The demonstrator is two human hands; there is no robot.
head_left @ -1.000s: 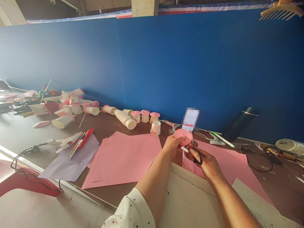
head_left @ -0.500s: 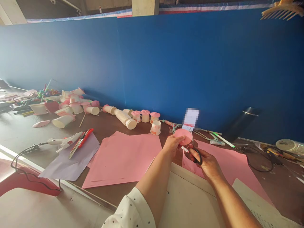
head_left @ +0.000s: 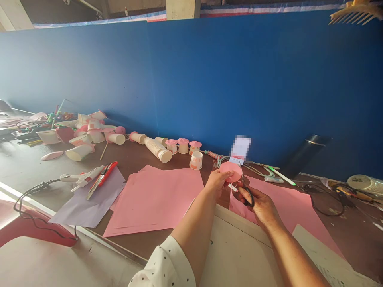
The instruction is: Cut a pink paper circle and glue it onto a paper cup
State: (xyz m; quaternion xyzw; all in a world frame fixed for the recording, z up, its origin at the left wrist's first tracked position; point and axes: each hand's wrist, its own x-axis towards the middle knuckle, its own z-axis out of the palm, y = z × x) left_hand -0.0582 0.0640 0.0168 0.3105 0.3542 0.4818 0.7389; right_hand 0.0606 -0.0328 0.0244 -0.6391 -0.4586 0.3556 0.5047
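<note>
Between the thumb and fingers of my left hand (head_left: 218, 181) is a round pink paper disc (head_left: 231, 170), held up above the table. My right hand (head_left: 265, 205) is closed round the black handles of a pair of scissors (head_left: 250, 196). The blades point up at the disc's right edge; whether they stand apart is too small to tell. Just under the disc lies a small white and red item (head_left: 232, 187), partly hidden by my fingers. Pink paper sheets (head_left: 161, 199) lie left of my left forearm, and another pink sheet (head_left: 287, 203) extends beneath and beyond my right hand.
Paper cups with pink tops (head_left: 183, 146) stand near the blue partition (head_left: 209, 79), beside a cup stack (head_left: 157, 149). At left, a glue gun (head_left: 80, 177) and a red utility knife (head_left: 104, 177) rest on purple paper (head_left: 89, 203). A dark bottle (head_left: 305, 155) stands back right.
</note>
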